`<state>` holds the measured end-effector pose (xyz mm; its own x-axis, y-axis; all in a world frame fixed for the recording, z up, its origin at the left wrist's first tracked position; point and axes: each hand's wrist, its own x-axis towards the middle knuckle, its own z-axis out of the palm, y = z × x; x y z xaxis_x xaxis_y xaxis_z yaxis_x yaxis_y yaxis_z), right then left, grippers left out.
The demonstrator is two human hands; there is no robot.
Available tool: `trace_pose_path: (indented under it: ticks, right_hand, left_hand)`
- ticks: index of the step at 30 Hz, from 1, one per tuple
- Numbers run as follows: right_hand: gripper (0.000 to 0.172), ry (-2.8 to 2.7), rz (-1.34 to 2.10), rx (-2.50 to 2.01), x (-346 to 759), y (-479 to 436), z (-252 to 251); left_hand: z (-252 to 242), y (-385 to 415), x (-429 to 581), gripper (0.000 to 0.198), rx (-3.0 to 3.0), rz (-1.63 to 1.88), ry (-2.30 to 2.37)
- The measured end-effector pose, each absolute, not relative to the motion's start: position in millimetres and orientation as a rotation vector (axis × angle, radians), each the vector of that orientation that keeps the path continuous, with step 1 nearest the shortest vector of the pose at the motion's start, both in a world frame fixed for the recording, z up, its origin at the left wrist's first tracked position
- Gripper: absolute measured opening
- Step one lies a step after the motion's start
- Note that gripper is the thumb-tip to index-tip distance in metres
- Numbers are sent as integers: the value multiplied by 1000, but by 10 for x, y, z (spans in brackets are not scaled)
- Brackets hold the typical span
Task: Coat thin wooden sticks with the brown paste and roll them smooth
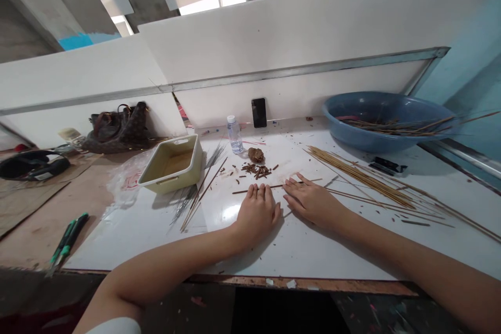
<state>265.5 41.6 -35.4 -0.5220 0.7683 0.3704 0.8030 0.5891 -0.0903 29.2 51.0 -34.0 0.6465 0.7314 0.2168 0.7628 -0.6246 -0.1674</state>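
A thin stick (pixel 242 192) with a dark brown coating lies crosswise on the white sheet. Over its middle, my left hand (pixel 257 211) rests palm down with its fingers stretched out. My right hand (pixel 307 197) also lies flat on the stick, thumb and fingers apart. The stick's right end shows past the right fingers; the part under my palms is hidden. Just beyond the hands are small brown paste pieces (pixel 258 169) and a rough brown lump (pixel 255 155). To the right lies a bundle of tan thin sticks (pixel 358 175).
Left stand a pale yellow tub (pixel 191 169), loose wires (pixel 183 203), a dark handbag (pixel 117 128) and green-black cutters (pixel 68 240). Behind are a clear bottle (pixel 235 136) and a phone (pixel 259 112) leaning on the partition. A blue basin (pixel 364 138) holding sticks sits back right.
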Motion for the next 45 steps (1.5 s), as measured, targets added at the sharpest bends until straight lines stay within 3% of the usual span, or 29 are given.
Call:
trace_pose_path:
  ticks: [5,12,17,23,29,35,41,45]
  right_hand:
    - [60,-2458,-117,-1299,2692,472,-402]
    - [50,-2462,-125,-1244,2702,434,-369]
    - [64,-2479,-102,-1316,2711,469,-401]
    - [50,-2436,-98,-1275,2714,426,-375]
    - [67,-2458,-66,-1325,2745,467,-450]
    - [54,-2423,-84,-1338,2713,378,-384]
    - [60,-2449,-101,-1334,2727,410,-372]
    - [52,-2424,-118,-1284,2739,413,-369]
  left_hand:
    - [-361,564,298,70,-2599,-221,-1278]
    - [-354,516,290,68,-2618,-239,-1195]
    - [-338,555,307,74,-2581,-192,-1300]
    - [-336,480,299,71,-2592,-227,-1273]
    - [-316,561,305,75,-2614,-202,-1395]
    - [-352,502,293,66,-2640,-322,-1286]
    - [-359,544,282,72,-2579,-261,-1335]
    - [-385,530,256,68,-2583,-315,-1208]
